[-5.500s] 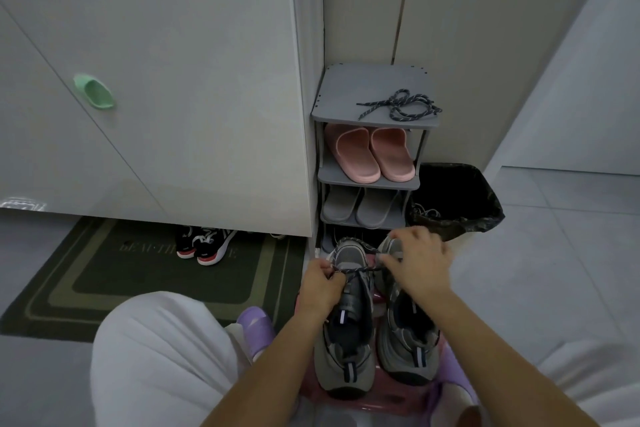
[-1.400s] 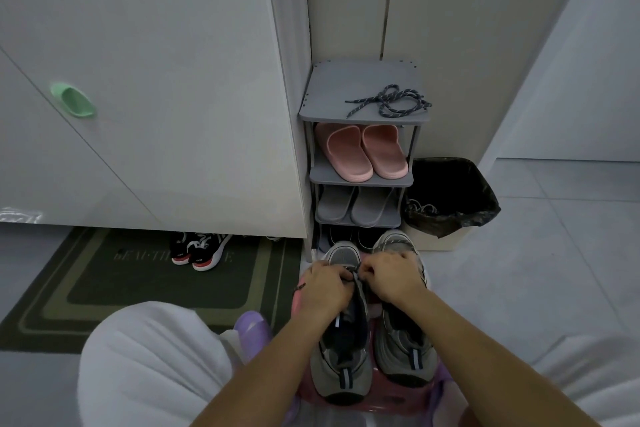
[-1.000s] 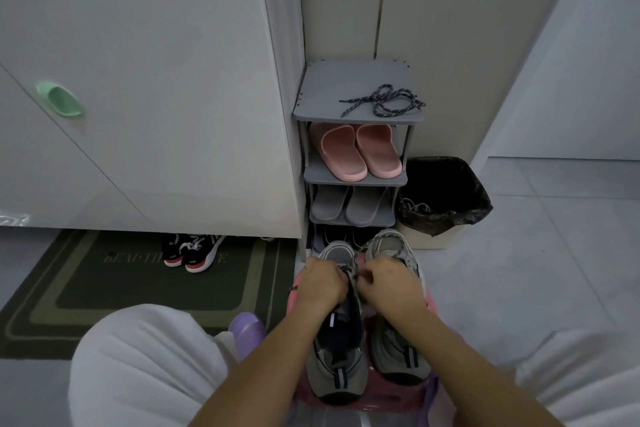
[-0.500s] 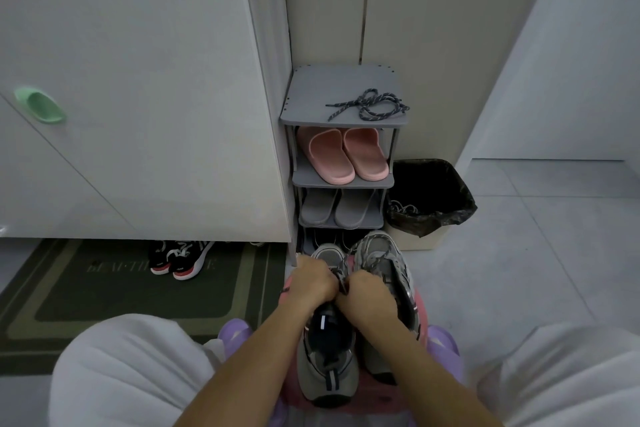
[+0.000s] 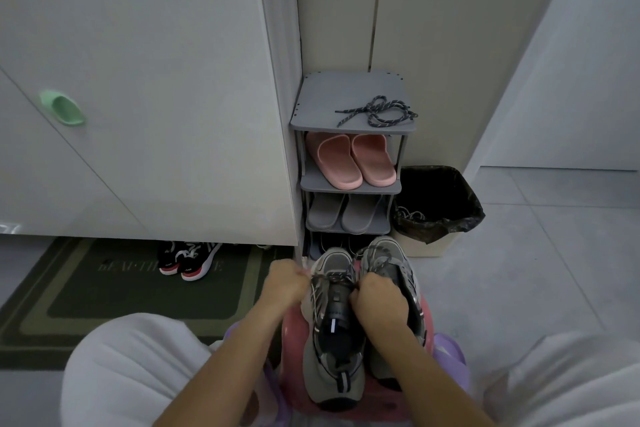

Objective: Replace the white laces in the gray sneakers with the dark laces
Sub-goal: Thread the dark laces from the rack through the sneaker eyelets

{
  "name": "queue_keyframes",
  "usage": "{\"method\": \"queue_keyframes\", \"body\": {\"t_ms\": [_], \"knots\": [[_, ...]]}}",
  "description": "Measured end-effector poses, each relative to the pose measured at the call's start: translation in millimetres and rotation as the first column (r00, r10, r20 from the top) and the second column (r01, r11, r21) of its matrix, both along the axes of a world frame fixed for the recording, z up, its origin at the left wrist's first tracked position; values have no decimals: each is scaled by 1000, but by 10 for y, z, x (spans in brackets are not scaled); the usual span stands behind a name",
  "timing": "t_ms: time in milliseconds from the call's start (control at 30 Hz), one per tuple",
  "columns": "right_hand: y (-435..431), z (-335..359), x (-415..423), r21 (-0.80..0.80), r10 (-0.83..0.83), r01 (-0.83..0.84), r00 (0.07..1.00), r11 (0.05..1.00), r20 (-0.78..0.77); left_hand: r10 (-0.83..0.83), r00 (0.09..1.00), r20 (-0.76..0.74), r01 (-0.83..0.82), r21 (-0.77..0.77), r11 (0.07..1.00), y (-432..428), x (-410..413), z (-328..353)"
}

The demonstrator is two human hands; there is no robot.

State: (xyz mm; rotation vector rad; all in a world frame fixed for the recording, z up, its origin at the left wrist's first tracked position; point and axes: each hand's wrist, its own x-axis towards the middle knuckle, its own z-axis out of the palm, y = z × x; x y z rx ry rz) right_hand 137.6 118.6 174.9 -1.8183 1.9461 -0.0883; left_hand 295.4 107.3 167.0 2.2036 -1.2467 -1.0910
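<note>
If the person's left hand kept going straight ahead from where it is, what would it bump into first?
Probably the bottom of the gray shoe rack, directly beyond the left hand; depth is hard to judge.

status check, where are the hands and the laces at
Left hand and right hand each pinch the dark lace across the left sneaker. Right sneaker already dark-laced. Spare dark lace on shelf top. Nothing in the way.

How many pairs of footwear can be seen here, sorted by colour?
Gray sneakers: 1 pair, on the pink stool
Pink slippers: 1 pair, on the shoe rack
Gray slippers: 1 pair, one shelf lower
Black, white and red sneakers: 1 pair, on the mat
Total: 4 pairs
</note>
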Motion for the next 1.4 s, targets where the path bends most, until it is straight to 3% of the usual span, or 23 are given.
{"method": "queue_keyframes", "body": {"t_ms": [133, 200, 267, 367, 467, 533, 600, 733, 967, 1167, 1400], "knots": [[-2, -38, -16, -26, -10, 11, 999, 1000, 50, 277, 951, -136, -270, 65, 960, 197, 541, 31], [5, -53, -23, -30, 7, -4, 996, 1000, 87, 306, 946, -108, -290, 141, 947, 291, 681, 15], [14, -57, -24, -8, 26, -25, 993, 1000, 117, 245, 968, -62, -228, 206, 952, 346, 676, -27], [15, -48, -45, 36, 51, -57, 988, 998, 147, 96, 995, 16, -97, 185, 978, 352, 522, -39], [17, -55, -62, 44, 65, -72, 985, 996, 159, -21, 995, 98, 22, -3, 1000, 267, 282, 13], [17, -62, -64, 35, 66, -73, 985, 997, 158, -92, 987, 132, 113, -160, 981, 196, 75, 76], [20, -64, -62, 27, 70, -75, 985, 997, 155, -198, 965, 171, 234, -222, 947, 113, -131, 71], [26, -80, -52, 38, 59, -66, 987, 997, 153, -402, 850, 340, 435, -22, 900, 43, -385, -6], [41, -114, -44, 6, 56, -56, 996, 998, 68, -369, 848, 379, 405, -17, 914, -9, -420, 50], [20, -106, 10, 11, 60, -61, 997, 998, 48, -195, 951, 242, 211, -42, 977, 52, -11, 23], [29, -128, -23, -53, 4, 2, 995, 999, 100, -147, 963, 226, 171, -91, 981, 255, 259, 76]]}}
